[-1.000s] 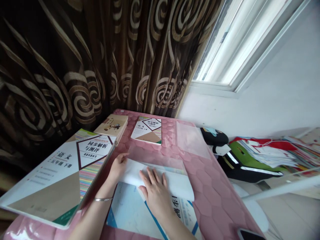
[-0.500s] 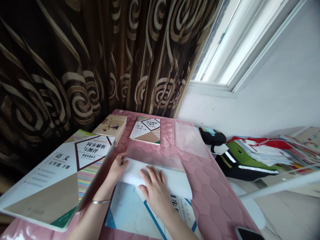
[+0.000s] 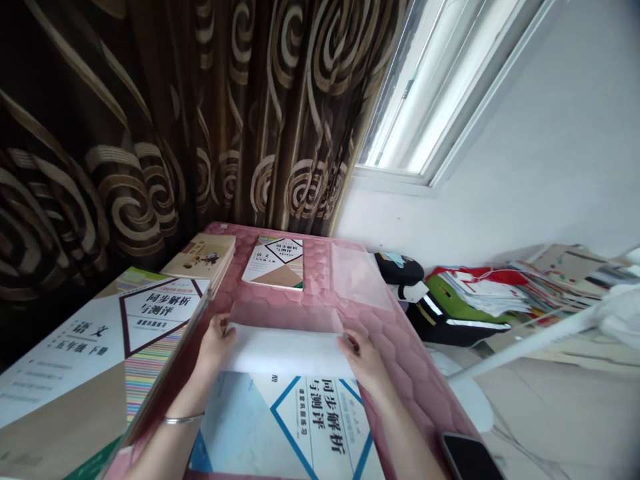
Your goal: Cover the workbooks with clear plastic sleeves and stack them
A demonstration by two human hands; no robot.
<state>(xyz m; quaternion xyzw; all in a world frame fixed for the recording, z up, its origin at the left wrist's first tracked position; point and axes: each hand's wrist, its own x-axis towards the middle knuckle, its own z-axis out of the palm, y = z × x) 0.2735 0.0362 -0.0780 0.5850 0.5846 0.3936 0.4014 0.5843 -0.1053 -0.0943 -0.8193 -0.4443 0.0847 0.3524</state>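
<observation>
A blue-and-white workbook (image 3: 245, 420) with Chinese print lies in front of me on the pink padded table cover. Across its far part runs a folded white sheet (image 3: 290, 352), and a translucent film (image 3: 287, 316) sticks out beyond that sheet. My left hand (image 3: 214, 345), with a silver bangle on the wrist, pinches the sheet's left end. At the right end my right hand (image 3: 366, 357) has its fingers closed on the sheet's corner. Whether they also grip the film beneath cannot be made out.
Large workbooks (image 3: 75, 393) are stacked at the left, with tan booklets (image 3: 203, 257) behind. A smaller workbook (image 3: 275, 262) and a translucent sheet (image 3: 357, 277) lie farther back. A phone (image 3: 470, 457) sits near right; a white lamp arm (image 3: 530, 343) and a bag (image 3: 450, 313) stand beyond the table's edge.
My right hand has moved from lying flat on the middle of the white sheet to its right end. The sheet now lies straighter across the workbook. The view has turned slightly right.
</observation>
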